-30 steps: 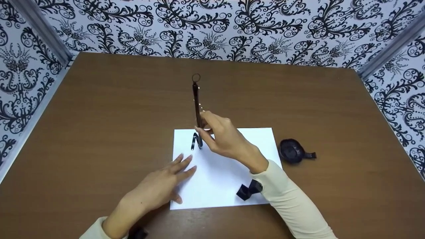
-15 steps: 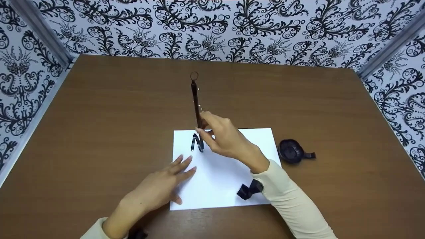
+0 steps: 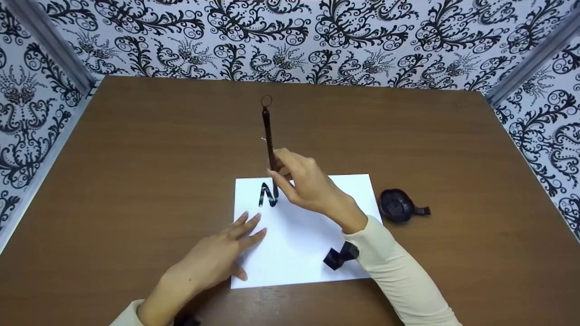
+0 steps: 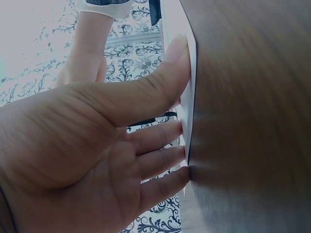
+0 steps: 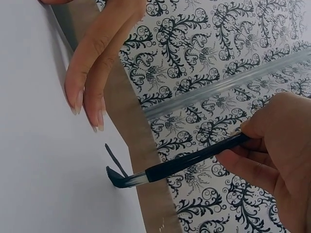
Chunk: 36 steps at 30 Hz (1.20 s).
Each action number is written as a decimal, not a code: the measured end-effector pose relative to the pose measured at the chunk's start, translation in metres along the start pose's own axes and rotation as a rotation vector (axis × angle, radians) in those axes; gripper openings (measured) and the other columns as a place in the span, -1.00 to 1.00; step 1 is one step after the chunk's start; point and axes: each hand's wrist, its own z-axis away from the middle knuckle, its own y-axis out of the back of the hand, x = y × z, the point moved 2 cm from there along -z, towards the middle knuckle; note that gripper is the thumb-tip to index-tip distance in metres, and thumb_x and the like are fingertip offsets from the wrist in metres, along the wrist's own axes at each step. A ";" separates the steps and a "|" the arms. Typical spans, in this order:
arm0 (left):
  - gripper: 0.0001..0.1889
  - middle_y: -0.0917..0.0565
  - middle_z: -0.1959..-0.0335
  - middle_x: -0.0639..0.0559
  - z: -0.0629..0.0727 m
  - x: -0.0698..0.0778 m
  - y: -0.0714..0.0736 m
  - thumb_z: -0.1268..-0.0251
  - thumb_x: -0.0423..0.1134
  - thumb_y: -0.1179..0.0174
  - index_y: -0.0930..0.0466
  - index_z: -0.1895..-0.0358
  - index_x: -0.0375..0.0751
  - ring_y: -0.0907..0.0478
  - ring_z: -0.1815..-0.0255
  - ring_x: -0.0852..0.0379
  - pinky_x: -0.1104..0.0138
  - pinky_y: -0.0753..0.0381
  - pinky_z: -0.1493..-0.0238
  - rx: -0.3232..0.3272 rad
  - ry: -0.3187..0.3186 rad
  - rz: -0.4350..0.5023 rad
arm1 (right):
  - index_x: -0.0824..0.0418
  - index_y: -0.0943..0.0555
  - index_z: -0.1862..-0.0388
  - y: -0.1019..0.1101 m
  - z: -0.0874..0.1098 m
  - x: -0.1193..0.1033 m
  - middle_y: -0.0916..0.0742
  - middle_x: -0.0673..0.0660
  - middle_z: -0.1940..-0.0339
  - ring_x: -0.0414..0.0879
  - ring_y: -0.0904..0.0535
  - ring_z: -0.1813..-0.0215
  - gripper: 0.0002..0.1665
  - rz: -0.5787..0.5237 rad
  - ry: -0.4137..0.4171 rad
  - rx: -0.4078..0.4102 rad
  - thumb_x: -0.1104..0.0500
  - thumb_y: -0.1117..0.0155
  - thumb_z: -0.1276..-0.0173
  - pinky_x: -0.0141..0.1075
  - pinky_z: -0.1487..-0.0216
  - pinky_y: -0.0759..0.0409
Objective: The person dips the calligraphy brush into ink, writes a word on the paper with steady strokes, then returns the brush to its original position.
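My right hand [image 3: 312,188] pinches a dark paintbrush [image 3: 268,131] with a ring at its top end, held nearly upright. In the right wrist view the inked bristles [image 5: 116,178] press bent against a white sheet of paper [image 3: 294,253]. Black strokes [image 3: 264,192] shaped like an N mark the sheet's upper left. My left hand [image 3: 217,253] rests spread on the paper's left edge, its fingertips touching the sheet just below the strokes. From the left wrist its thumb [image 4: 160,87] also lies on the paper.
A small dark dish with a short handle [image 3: 398,206] stands right of the paper on the brown table [image 3: 158,136]. A black strap piece [image 3: 337,258] hangs at the right sleeve, over the paper. Patterned walls [image 3: 290,40] border the table's back and sides.
The brush has come down the second stroke and turned up slightly, so the inked mark has lengthened from an inverted V toward an N. The left hand stays in place.
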 end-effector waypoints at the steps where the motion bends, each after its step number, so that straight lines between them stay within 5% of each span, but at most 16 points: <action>1: -0.15 -0.15 -0.47 -0.16 0.000 0.000 0.000 0.13 -0.09 -0.41 -0.36 -0.36 -0.18 -0.04 -0.45 -0.21 -0.05 -0.53 -0.01 -0.001 0.002 0.001 | 0.40 -0.42 0.03 0.000 0.000 0.000 -0.63 0.18 0.34 -0.09 -0.68 0.30 -0.74 -0.005 0.000 -0.001 0.42 -0.19 -0.32 -0.51 0.26 -0.59; 36: -0.17 -0.13 -0.49 -0.13 0.000 0.001 0.001 0.09 -0.08 -0.40 -0.34 -0.38 -0.16 -0.03 -0.46 -0.19 -0.08 -0.54 0.03 -0.023 0.032 0.013 | 0.42 -0.42 0.03 0.001 0.004 0.024 -0.63 0.24 0.25 -0.04 -0.69 0.18 -0.77 -0.001 0.002 0.106 0.42 -0.15 -0.36 -0.44 0.19 -0.62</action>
